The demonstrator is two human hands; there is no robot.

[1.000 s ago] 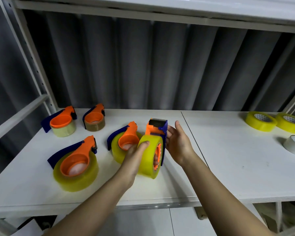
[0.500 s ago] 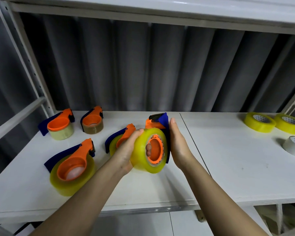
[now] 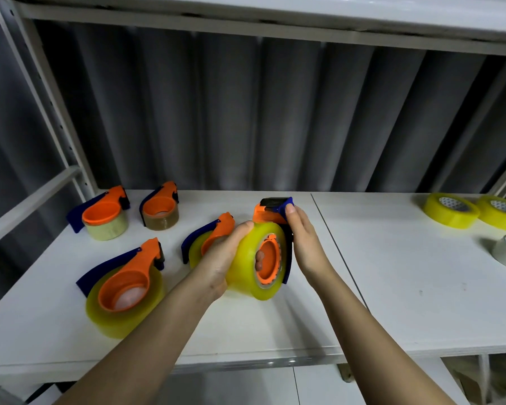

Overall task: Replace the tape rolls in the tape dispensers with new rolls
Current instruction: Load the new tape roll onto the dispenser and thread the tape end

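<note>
Since the earlier frames, both hands are tilting the held dispenser (image 3: 275,211) so that the yellow tape roll (image 3: 247,258) is now facing the camera more openly, its orange hub (image 3: 270,258) showing, just right of centre frame. Much of the dispenser's blue body is lying hidden behind the roll and the right hand (image 3: 306,244). The left hand (image 3: 221,258) is curling round the roll's left side, thumb on top, one fingertip (image 3: 259,256) poking through the hub. The right hand's fingers are lying nearly straight along the dispenser's far side, thumb pressing its blue top edge; I cannot tell how the hidden fingers are lying. Four other dispensers are sitting on the white shelf (image 3: 392,287) at left; the one (image 3: 211,242) behind the left hand is partly covered. Three loose rolls (image 3: 450,210) are lying at the right edge, the palest cut off.
</note>
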